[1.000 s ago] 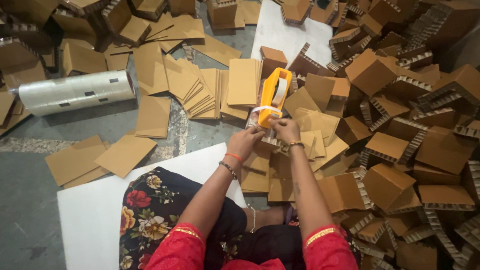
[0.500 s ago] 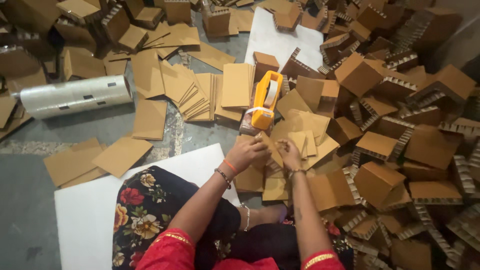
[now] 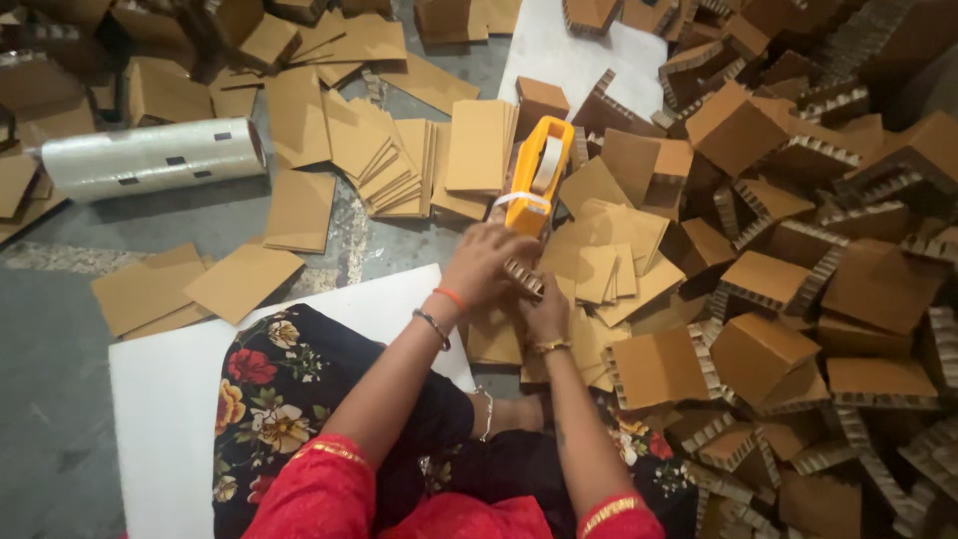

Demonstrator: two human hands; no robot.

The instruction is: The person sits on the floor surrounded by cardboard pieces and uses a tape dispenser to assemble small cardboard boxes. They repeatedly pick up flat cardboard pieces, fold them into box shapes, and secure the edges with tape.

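Corrugated cardboard piece [image 3: 523, 278] gripped by left hand [image 3: 486, 262] and right hand [image 3: 547, 311], fingers clenched on it. Yellow tape dispenser [image 3: 539, 172] stood just beyond, approx. touching left hand.

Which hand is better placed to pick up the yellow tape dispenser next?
Probably the left hand: it lies right below the yellow plastic tape dispenser, nearly touching its lower end. The right hand sits lower, against the small corrugated cardboard piece.

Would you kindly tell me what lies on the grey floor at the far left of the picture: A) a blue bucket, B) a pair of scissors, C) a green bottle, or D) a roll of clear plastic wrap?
D: a long roll of clear plastic wrap lies on its side on the grey floor, left of the flat brown cardboard sheets.
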